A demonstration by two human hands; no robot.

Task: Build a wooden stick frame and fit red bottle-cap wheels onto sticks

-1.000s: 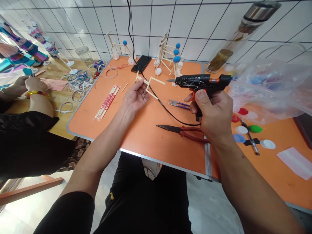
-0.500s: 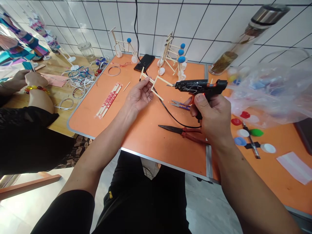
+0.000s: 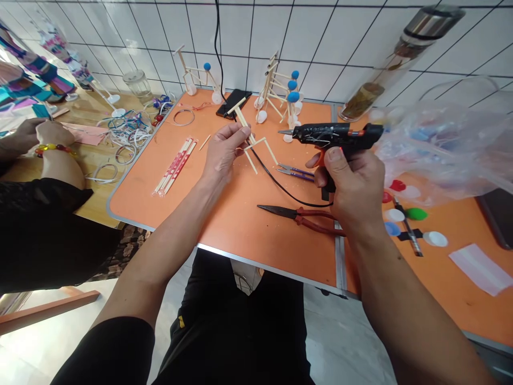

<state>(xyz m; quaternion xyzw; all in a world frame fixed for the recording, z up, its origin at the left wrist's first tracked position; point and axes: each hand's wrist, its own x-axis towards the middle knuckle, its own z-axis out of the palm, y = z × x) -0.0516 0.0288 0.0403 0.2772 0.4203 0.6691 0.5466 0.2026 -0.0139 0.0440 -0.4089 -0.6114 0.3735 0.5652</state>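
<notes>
Between its thumb and fingers, my left hand [image 3: 225, 147] pinches a small frame of wooden sticks [image 3: 262, 142], held above the orange table. Two prongs of the frame point down toward me, and a crosspiece tops its far end. My right hand [image 3: 355, 184] is wrapped round a black hot glue gun [image 3: 328, 135], whose nozzle points left, apart from the frame. Under the gun lie small thread snips [image 3: 294, 171] with purple handles. Nearer me are red-handled long-nose pliers [image 3: 298, 214], partly behind my right hand.
Stick models with blue balls [image 3: 276, 91] stand by the wall, near a phone [image 3: 233, 102]. Wrapped chopsticks [image 3: 175, 167] lie left. To the right are a tilted glass bottle [image 3: 363, 99], a plastic bag [image 3: 452, 139] and bottle caps [image 3: 417, 214]. Another person's hands [image 3: 52, 133] work at far left.
The stick frame has turned in my left hand, so its prongs now point down toward me. The glue gun's nozzle has moved away from the frame, slightly up and right.
</notes>
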